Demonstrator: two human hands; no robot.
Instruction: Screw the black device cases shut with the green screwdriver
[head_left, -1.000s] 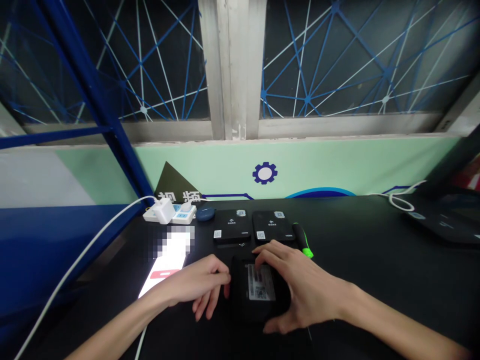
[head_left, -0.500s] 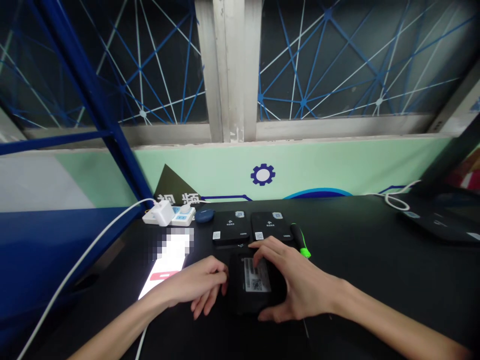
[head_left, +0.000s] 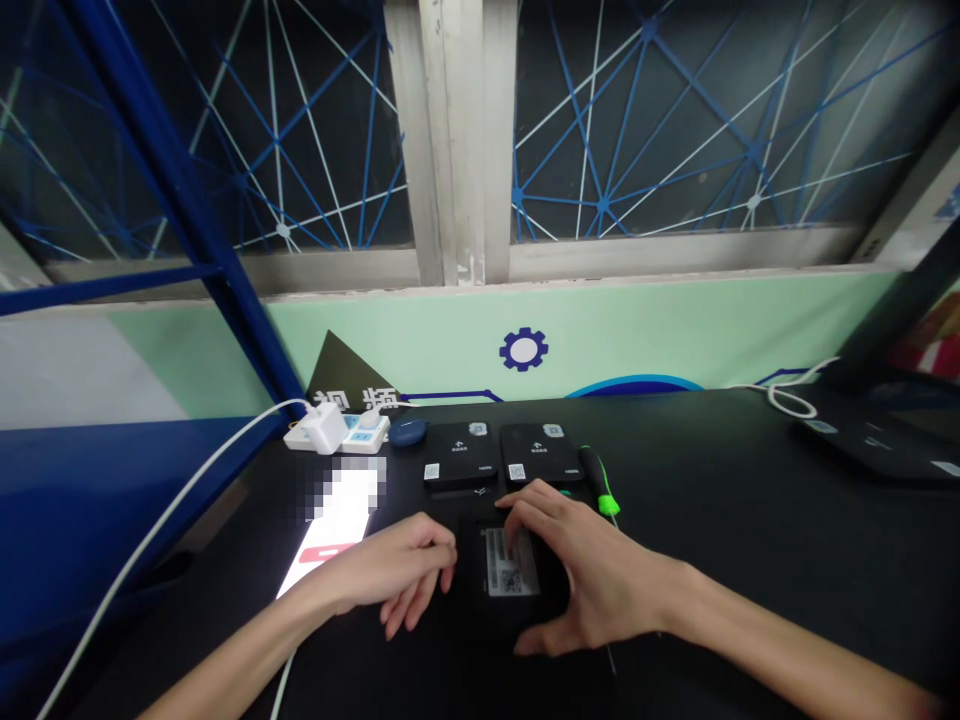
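Note:
A black set-top box (head_left: 480,612) lies label side up in front of me, its white sticker (head_left: 511,575) with a QR code showing. My right hand (head_left: 592,565) spans its right side, fingers over the far part and thumb at the near corner. My left hand (head_left: 421,570) hangs just left of the box with loosely bent, parted fingers and nothing visible in it; whether a fingertip touches the box I cannot tell. Two similar black boxes, a left one (head_left: 460,450) and a right one (head_left: 541,453), lie behind it. A screwdriver (head_left: 600,485) with a black and green handle is to their right.
A lit phone (head_left: 330,530) lies by my left forearm. Behind it are a white power strip (head_left: 367,434) with a charger and cable, and a dark blue case (head_left: 408,432). Another black device (head_left: 885,450) sits at the far right beside a white cable (head_left: 795,402).
The label of the set-top box has shifted slightly down and left under my right hand. My left hand keeps its place, and the view has moved very slightly.

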